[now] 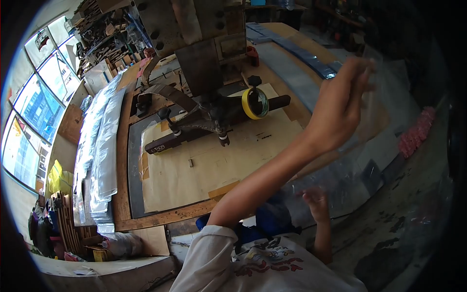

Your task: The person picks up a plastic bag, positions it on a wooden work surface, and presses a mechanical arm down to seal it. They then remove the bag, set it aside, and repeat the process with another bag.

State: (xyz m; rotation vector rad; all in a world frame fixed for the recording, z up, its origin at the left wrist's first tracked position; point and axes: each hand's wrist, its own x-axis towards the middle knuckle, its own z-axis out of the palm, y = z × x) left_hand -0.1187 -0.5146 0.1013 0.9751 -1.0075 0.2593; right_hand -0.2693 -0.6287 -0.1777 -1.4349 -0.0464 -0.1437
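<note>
My left hand point(343, 102) is raised at the right, its arm crossing over the front of the work table. Its fingers are closed on a clear plastic sheet point(373, 97), which is hard to make out against the dark background. Lower down, close to my body, my right hand point(317, 205) has curled fingers at the sheet's lower part; its grip is partly blurred. In front of me stands a press with a dark metal bar point(187, 137) over a tan board point(214, 168). A yellow tape roll point(256, 103) hangs at the bar's right side.
Stacked clear plastic sheets point(104, 151) lie along the table's left side. More plastic strips point(296, 51) are at the back right. A wooden edge point(165, 214) borders the front. Pink bundled material point(417, 131) is at the far right; a yellow bag point(59, 177) sits below the windows.
</note>
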